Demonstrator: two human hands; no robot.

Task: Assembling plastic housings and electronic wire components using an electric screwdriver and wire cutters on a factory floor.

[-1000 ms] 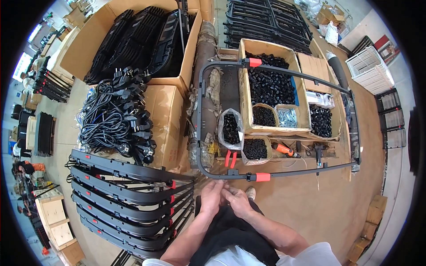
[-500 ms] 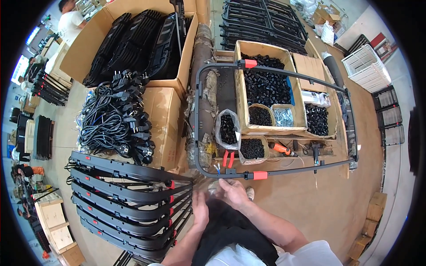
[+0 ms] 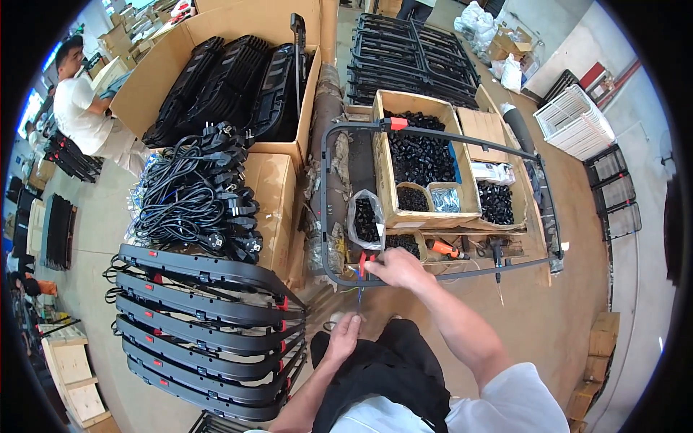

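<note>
A large black rectangular frame (image 3: 462, 276) with rounded corners lies across the bench in front of me. Thin blue and yellowish wires (image 3: 359, 294) hang from its near-left edge. Low in front of the frame, my left hand (image 3: 343, 338) is closed, its fingertips pinching the lower end of the wires. My right hand (image 3: 398, 268) reaches over the frame's near bar, fingers closed at the red-handled pliers (image 3: 363, 261). The fingers partly cover the handles, and the pliers' jaws cannot be made out.
Black curved frames (image 3: 206, 307) are stacked at left, below bundled power cords (image 3: 191, 195). Behind the frame stand a parts carton (image 3: 429, 216), a bag of black pieces (image 3: 367, 220), an orange tool (image 3: 447, 249) and a black power driver (image 3: 497, 252). Another person (image 3: 86, 108) is at far left.
My right hand has moved up and over the near bar to the red handles. My left hand has closed on the wires. The whole view has shifted slightly, and the other person shows more.
</note>
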